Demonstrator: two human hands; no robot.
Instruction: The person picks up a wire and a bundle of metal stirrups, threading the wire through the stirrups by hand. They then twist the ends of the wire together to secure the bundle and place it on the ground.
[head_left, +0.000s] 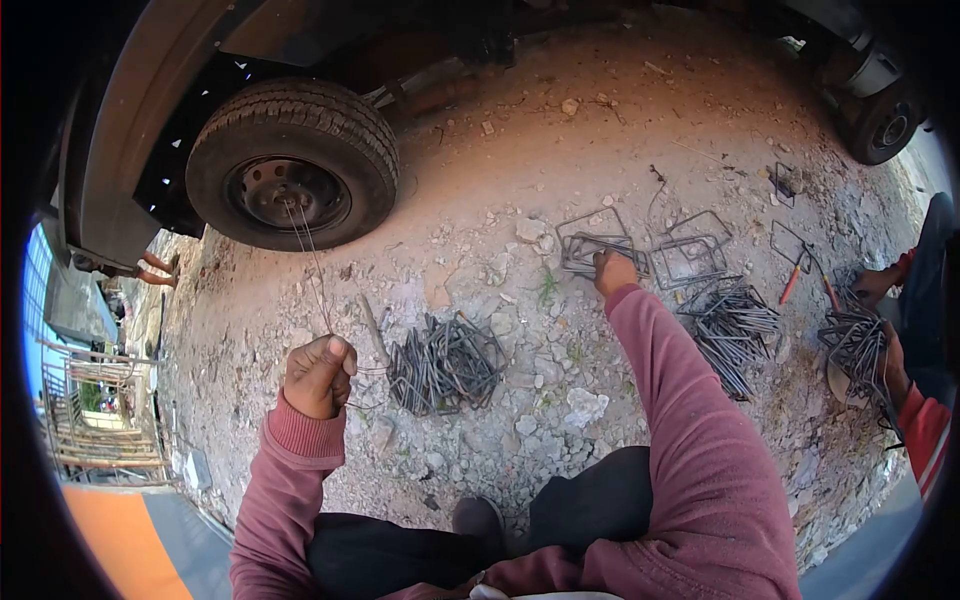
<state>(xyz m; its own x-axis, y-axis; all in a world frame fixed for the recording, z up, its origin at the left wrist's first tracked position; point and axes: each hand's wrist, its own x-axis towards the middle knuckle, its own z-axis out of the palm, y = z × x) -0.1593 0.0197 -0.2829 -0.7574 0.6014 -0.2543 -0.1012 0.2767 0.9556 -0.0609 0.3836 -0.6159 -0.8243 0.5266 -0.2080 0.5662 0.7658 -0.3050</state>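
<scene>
The left hand (pixel 320 376) curled closed around thin wire (pixel 326 318). The right hand (pixel 614 272) touched bent, rectangular metal frames (pixel 580 254), its grip unclear.

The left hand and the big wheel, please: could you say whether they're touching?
Apart: the head view shows stony ground between the left hand and the big wheel.

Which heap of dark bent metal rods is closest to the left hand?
The dark, tangled heap of bent metal rods just right of the bare left hand. The other heaps are farther right, beyond the pink-sleeved right arm.
</scene>
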